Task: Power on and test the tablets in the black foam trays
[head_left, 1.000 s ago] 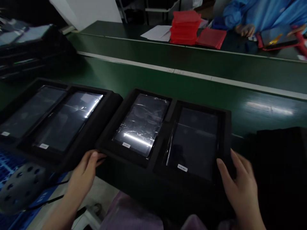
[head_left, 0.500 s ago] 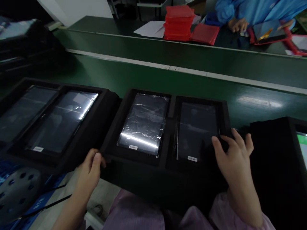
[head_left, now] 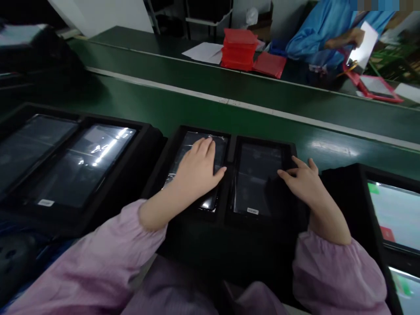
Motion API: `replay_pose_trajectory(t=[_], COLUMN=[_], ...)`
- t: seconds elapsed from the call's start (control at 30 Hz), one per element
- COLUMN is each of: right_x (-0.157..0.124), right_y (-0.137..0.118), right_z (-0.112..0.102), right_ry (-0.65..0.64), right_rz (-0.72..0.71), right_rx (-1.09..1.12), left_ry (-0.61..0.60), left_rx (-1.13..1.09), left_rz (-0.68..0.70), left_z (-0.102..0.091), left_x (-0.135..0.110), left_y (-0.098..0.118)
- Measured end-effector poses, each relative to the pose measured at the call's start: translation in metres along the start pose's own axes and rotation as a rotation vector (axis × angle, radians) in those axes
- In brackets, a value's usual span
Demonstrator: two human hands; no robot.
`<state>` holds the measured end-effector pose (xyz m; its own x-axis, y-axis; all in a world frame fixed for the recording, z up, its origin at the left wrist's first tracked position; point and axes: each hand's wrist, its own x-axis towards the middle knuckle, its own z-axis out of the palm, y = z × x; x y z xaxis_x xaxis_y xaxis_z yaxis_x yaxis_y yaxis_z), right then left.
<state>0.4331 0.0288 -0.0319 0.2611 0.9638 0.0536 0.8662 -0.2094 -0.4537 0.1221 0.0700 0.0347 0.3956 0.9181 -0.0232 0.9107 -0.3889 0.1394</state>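
In front of me a black foam tray holds two tablets side by side. My left hand lies over the left tablet, fingers stretched toward its far edge, hiding much of the film-wrapped screen. The right tablet is dark, with a small white label at its near edge. At the tray's right rim is my right hand, fingers apart, thumb over the edge of the right tablet's recess; whether it presses on the foam is unclear.
Another foam tray with two dark tablets stands at left. On the right, a black tray holds tablets with lit screens. Behind a pale ledge sit stacked red cases and white paper. A co-worker's blue sleeve is beyond.
My left hand has left the tray's near left corner and moved onto the left tablet. The middle tray's right side has shifted slightly left, my right hand with it. The co-worker has lifted a bright flat panel.
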Motion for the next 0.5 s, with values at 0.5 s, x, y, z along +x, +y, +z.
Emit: replay_pose_trajectory(t=[0.5], right_x=[0.022], right_y=[0.029], right_z=[0.027], right_ry=[0.127], right_rz=[-0.049], right_rx=[0.146], left_ry=[-0.023], left_rx=[0.021], left_rz=[-0.130], left_z=[0.044], left_x=[0.078], left_y=[-0.025])
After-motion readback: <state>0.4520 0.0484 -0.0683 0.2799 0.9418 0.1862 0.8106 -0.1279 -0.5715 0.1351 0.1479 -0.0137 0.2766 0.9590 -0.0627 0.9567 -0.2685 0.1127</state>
